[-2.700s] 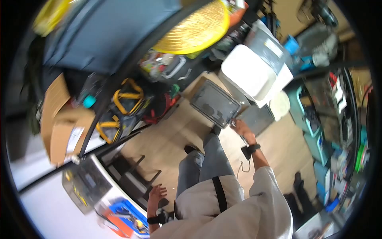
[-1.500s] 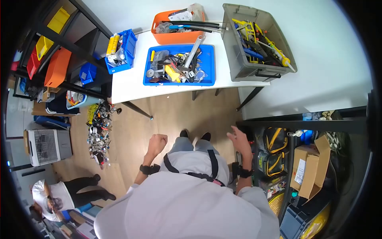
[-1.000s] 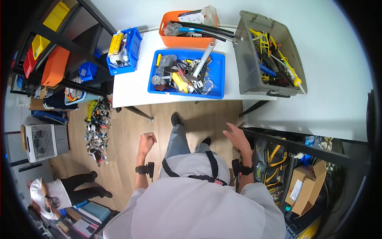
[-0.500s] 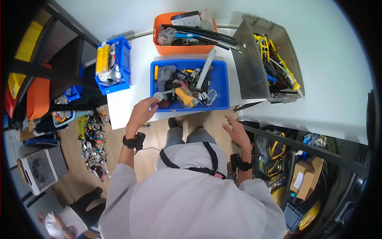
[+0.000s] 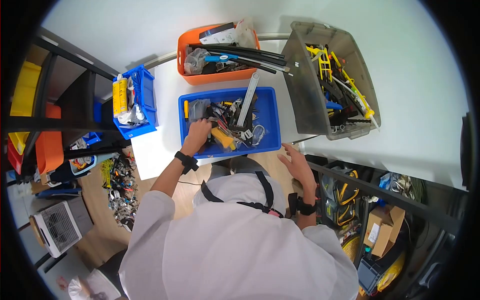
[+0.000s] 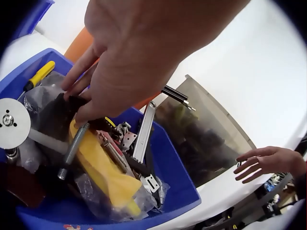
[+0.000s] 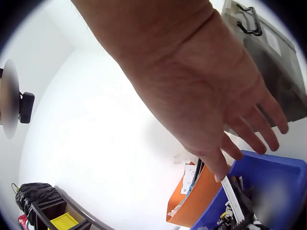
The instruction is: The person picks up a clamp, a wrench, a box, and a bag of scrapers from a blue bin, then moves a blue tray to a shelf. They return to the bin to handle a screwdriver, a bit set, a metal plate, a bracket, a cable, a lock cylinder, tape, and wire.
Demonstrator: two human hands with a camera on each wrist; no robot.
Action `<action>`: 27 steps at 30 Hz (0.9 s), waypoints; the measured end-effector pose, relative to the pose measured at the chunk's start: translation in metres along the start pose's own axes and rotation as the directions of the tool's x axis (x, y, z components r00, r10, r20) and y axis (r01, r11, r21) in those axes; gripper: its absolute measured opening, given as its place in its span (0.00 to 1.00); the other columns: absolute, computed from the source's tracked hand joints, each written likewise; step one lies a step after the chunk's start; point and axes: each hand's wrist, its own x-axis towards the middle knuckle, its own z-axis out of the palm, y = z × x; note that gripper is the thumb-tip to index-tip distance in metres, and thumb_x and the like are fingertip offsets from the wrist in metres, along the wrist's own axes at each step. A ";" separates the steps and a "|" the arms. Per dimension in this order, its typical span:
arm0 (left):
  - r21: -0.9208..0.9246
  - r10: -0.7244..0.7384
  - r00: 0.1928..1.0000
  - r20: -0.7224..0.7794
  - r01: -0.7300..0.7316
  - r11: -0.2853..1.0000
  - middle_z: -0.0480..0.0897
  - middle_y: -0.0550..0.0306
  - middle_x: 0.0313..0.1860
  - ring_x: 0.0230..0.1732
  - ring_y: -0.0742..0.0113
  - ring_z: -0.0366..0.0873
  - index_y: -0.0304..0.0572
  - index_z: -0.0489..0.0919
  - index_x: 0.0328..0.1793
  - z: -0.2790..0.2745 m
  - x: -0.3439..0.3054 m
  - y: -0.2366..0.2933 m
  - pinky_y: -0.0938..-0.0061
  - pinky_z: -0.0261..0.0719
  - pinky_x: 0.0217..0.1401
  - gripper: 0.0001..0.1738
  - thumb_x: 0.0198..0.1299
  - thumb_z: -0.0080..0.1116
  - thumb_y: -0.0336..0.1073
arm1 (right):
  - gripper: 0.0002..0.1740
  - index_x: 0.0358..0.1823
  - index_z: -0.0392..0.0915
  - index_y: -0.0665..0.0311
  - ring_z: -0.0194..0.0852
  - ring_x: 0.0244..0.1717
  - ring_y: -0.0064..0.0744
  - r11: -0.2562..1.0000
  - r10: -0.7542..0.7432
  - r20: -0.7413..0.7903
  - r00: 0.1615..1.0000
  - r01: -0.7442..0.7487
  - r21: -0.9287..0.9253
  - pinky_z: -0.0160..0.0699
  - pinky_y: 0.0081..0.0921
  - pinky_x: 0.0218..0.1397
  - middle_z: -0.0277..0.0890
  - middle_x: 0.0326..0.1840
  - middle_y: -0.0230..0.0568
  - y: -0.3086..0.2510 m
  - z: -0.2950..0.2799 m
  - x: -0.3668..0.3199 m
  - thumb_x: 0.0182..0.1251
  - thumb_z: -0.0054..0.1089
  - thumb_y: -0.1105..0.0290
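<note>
So the left hand (image 5: 199,134) is down in the blue tray (image 5: 270,120), toward its left side. Fingers are bent, with fingertips and thumb lying around a dark item (image 6: 56,112) among the clutter. Can't tell if it's actually pinched or just touched, since the hand covers most of it.

Right next to the thumb there's a yellow tool (image 6: 103,165) partly in clear plastic, with a threaded bolt (image 6: 74,149) lying by its upper end. A metal disc (image 6: 13,125) is closer to the left edge of the tray, and a yellow-handled screwdriver (image 5: 186,110) lies along that side. A long silver bar (image 5: 248,102) leans over the far rim.

The right hand (image 5: 300,167) is holding nothing. It hangs loose in the air near the tray's near right corner, fingers slightly spread and only gently bent.

The tray is on a white table (image 5: 145,162). Just behind it is an orange bin (image 5: 220,79) with black rods sticking out over its right side. A see-through grey tote (image 5: 307,102) full of tools is on the right, and a smaller blue bin (image 5: 148,95) with two yellow cartridges (image 5: 120,97) is on the left.
</note>
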 end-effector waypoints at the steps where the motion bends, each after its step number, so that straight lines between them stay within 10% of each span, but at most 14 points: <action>1: 0.069 0.016 0.999 0.040 -0.019 0.997 0.84 0.50 0.39 0.44 0.54 0.85 0.43 0.84 0.40 -0.001 -0.001 0.003 0.61 0.84 0.41 0.07 0.55 0.61 0.28 | 0.31 0.68 0.69 0.71 0.74 0.64 0.62 1.000 -0.002 0.009 1.000 0.002 0.010 0.72 0.43 0.67 0.76 0.62 0.65 0.004 -0.002 0.005 0.72 0.60 0.57; 22: 0.093 -0.013 0.988 -0.155 0.028 0.995 0.87 0.46 0.44 0.45 0.61 0.88 0.37 0.80 0.43 -0.041 -0.032 -0.004 0.68 0.85 0.30 0.08 0.59 0.57 0.30 | 0.29 0.69 0.70 0.69 0.74 0.64 0.60 0.995 -0.079 0.112 0.991 0.085 -0.050 0.72 0.42 0.67 0.76 0.63 0.62 -0.031 0.013 0.086 0.74 0.60 0.59; 27: -0.035 -0.138 0.981 -0.135 0.135 0.990 0.88 0.49 0.39 0.31 0.57 0.87 0.40 0.80 0.45 -0.079 -0.033 -0.009 0.64 0.80 0.24 0.08 0.63 0.56 0.32 | 0.29 0.69 0.70 0.68 0.76 0.61 0.57 0.991 -0.124 0.119 0.985 0.130 -0.040 0.74 0.40 0.64 0.78 0.61 0.60 -0.057 0.021 0.095 0.73 0.61 0.60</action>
